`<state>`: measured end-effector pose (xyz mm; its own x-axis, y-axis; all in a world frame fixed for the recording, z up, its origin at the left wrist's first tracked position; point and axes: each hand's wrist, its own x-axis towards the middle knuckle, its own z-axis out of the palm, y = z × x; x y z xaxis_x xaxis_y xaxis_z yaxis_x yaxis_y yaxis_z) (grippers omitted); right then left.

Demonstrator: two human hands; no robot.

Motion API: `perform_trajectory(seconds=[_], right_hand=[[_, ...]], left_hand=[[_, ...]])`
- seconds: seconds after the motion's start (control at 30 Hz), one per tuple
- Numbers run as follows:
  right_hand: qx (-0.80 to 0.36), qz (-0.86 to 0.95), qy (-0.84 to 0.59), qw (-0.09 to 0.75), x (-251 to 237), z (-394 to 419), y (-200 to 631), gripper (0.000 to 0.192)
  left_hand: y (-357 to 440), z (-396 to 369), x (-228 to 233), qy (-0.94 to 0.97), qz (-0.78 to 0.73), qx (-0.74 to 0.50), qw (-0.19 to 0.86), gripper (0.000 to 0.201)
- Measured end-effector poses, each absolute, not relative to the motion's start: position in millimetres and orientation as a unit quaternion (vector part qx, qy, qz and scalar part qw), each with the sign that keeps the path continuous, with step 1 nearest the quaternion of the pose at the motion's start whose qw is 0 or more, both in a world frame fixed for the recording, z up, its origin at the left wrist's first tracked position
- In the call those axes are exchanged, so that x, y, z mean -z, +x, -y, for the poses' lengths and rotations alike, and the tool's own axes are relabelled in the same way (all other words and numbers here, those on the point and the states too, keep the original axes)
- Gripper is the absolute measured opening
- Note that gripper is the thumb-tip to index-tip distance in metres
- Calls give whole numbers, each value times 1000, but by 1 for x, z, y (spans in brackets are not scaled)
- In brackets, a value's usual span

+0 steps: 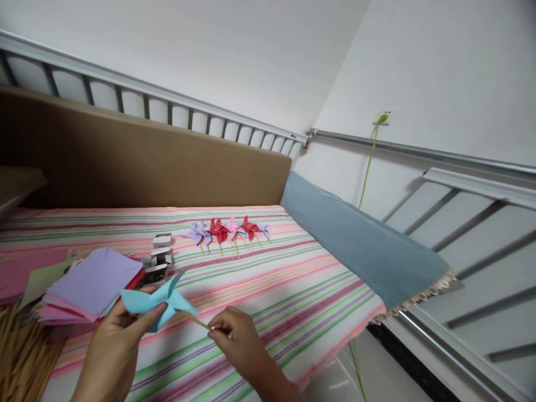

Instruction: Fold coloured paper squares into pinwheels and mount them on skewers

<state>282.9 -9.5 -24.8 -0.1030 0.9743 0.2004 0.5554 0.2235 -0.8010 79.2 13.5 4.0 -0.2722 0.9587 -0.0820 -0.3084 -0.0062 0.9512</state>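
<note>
While the left hand (119, 329) pinches a light-blue paper pinwheel (157, 301) by its folded vanes, the right hand (234, 335) grips between thumb and fingertips the thin wooden stick (195, 319) that runs to the pinwheel's centre, apparently so that each part can be steadied separately above the striped cloth (272, 290). Just beside the left hand lies a stack of coloured paper squares (94, 285), near a stapler (158, 262); spare sticks (20, 357) lie at lower left. Finished pinwheels (228, 230) form a row farther back, well apart from the hands

Wooden sticks (19, 357) cut off bottom-left.
</note>
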Motion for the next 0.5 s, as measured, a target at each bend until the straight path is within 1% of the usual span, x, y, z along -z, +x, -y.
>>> perform_trajectory(seconds=[0.13,0.23,0.33,0.4,0.5], right_hand=[[-248,695,-569,365,31,10,280,12],[-245,680,-582,372,36,0,295,11],[-245,612,-645,387,38,-28,335,7],[-237,570,-686,386,39,-56,372,11],[-228,503,-750,363,40,-100,427,20]], left_hand=[[87,-13,-3,330,-493,-615,520,39],[91,-15,-4,347,-495,-604,520,54],[90,-17,-5,355,-503,-610,498,65],[87,-18,-5,350,-518,-611,486,64],[82,-19,-3,343,-534,-604,483,60]])
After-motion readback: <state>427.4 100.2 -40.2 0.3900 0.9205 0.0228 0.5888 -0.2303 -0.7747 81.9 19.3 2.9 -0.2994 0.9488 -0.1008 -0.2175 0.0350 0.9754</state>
